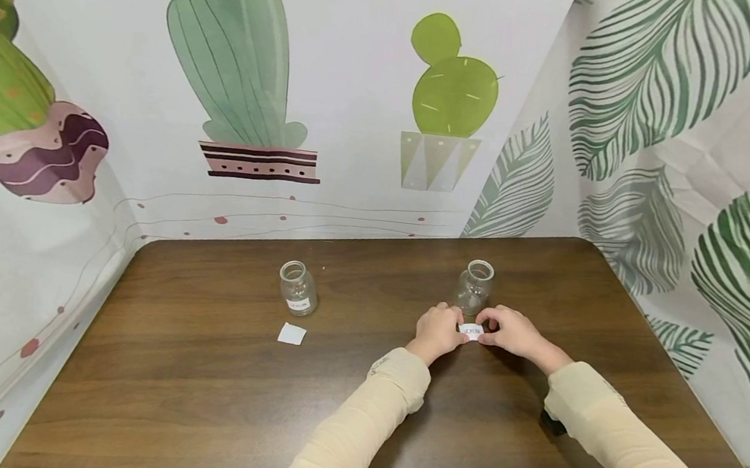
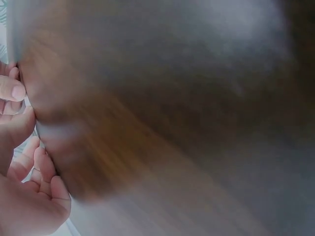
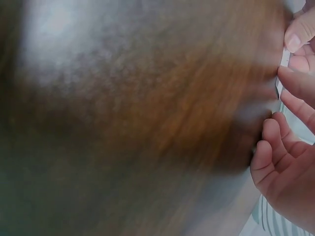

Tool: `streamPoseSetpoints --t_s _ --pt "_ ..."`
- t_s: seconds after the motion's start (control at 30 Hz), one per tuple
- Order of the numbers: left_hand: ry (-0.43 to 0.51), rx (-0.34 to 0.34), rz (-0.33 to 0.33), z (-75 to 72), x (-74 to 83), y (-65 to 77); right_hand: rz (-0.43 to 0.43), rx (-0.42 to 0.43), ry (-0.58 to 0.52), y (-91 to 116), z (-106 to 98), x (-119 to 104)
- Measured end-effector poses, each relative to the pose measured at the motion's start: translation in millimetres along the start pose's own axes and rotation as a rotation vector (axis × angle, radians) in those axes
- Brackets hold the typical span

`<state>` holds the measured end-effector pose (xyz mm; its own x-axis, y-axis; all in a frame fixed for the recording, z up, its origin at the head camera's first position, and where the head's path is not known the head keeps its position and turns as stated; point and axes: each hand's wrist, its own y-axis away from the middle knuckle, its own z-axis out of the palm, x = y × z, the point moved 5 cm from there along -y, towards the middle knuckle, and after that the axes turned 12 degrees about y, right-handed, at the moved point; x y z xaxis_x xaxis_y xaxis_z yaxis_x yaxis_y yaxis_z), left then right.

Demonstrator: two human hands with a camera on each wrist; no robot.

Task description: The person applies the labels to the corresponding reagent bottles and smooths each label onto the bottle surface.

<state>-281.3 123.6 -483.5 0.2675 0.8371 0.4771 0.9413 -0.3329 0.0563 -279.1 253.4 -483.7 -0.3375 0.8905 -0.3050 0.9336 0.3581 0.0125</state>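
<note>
Clear glass makes up the left jar (image 1: 299, 291), which stands upright on the brown desk (image 1: 180, 389) with a white label (image 1: 299, 304) low on its side; judging by that, this one looks finished. Just in front of it lies a blank-looking white paper piece (image 1: 292, 334), perhaps a peeled backing, though that cannot be confirmed. Well to the right, the left hand (image 1: 439, 331) pinches one end of a small printed label (image 1: 471, 331), its thumb and finger closed on the edge; the print is too small to read. The label is stretched between both hands, just in front of the right jar (image 1: 476, 284), also upright and open-mouthed, with no label visible on the part that shows. The right hand (image 1: 509, 330) pinches the label's other end. So, as far as can be judged, one jar is done and the second appears to remain, its label seemingly not yet stuck on.
</note>
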Motion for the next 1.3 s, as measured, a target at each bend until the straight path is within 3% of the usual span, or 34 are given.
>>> streamPoseSetpoints --t_s 0.23,0.73,1.1,1.3 --pt "0.032 -0.015 -0.024 -0.6 -1.0 -0.3 0.028 -0.027 0.006 0 1 -1" --pt "0.021 0.032 0.010 -0.2 2.3 2.2 0.027 -0.015 -0.046 -2 1 -5" --pt "0.074 0.053 0.058 -0.1 1.7 4.6 0.026 0.003 -0.208 2 0 -10" --pt "0.165 0.041 0.073 0.2 -2.6 5.2 0.023 0.006 -0.380 8 1 -11"
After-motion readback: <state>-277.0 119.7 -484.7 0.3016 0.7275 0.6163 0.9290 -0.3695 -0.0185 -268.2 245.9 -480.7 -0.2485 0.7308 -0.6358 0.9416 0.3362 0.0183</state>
